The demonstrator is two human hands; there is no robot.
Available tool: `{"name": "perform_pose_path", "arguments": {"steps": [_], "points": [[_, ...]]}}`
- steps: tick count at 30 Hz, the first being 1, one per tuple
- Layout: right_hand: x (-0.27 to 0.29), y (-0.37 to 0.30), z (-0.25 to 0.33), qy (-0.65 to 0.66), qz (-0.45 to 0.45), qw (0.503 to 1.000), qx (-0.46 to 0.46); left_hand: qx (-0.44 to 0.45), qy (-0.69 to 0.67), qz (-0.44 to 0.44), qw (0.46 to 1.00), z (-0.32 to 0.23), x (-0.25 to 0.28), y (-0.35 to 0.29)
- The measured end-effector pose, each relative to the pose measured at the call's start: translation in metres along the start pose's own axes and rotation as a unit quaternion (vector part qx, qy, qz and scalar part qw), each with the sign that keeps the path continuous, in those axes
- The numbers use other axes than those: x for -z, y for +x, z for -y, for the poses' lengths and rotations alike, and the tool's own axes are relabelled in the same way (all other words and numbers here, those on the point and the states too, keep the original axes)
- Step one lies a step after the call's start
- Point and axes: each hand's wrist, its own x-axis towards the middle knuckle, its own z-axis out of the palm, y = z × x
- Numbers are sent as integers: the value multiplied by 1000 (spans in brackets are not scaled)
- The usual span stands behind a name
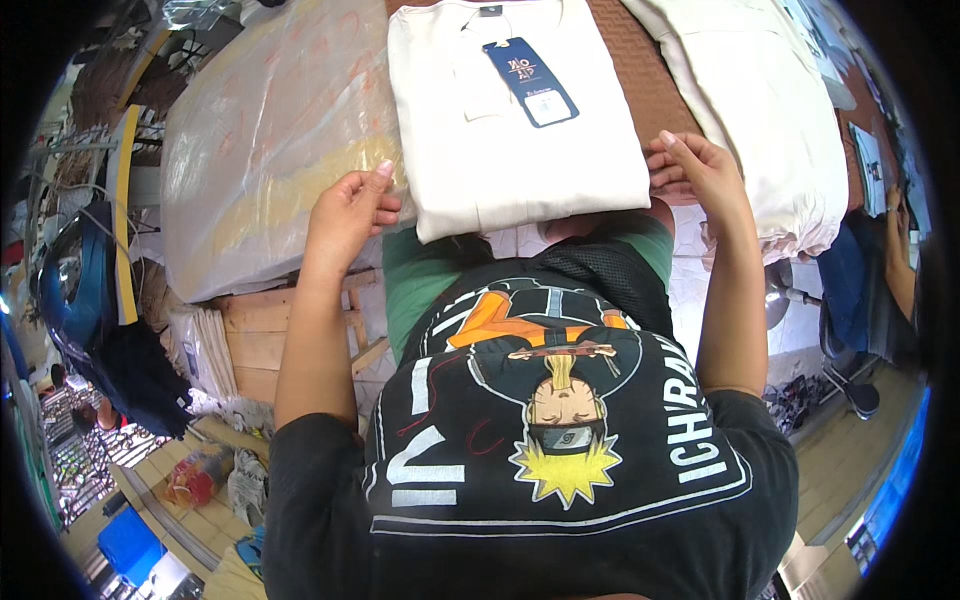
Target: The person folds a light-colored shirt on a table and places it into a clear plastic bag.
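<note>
A folded cream shirt (pixel 530 170) lies in front of me, its neckline at the far end. On its upper part rests a dark blue hang tag (pixel 530 82), fixed by a loop of dark string. My left hand (pixel 352 208) is just off the shirt's near left edge, thumb raised and fingers loosely bent, with nothing visible in it. On the other side my right hand (pixel 703 178) is open, its fingertips close to the shirt's right edge; whether they touch the cloth I cannot tell.
A large bundle in clear plastic (pixel 270 150) sits left of the shirt. Stacked cream garments (pixel 760 120) lie to the right on the brown cover (pixel 655 75). Wooden slats (pixel 262 330) show below the bundle. Another person's arm (pixel 900 250) is at the far right.
</note>
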Motion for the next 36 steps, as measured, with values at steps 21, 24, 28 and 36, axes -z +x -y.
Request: {"name": "perform_pose_path", "arguments": {"steps": [21,24,28,36], "points": [[4,21,23,-28,13,988,153,-281,57,-172,943,10,-6,-4],[-13,27,37,-34,22,975,219,-325,30,-201,924,13,-4,3],[-54,19,80,-72,54,967,239,-344,-22,-249,905,15,11,16],[-79,38,101,-115,23,948,297,-305,-75,-325,892,5,74,80]]}}
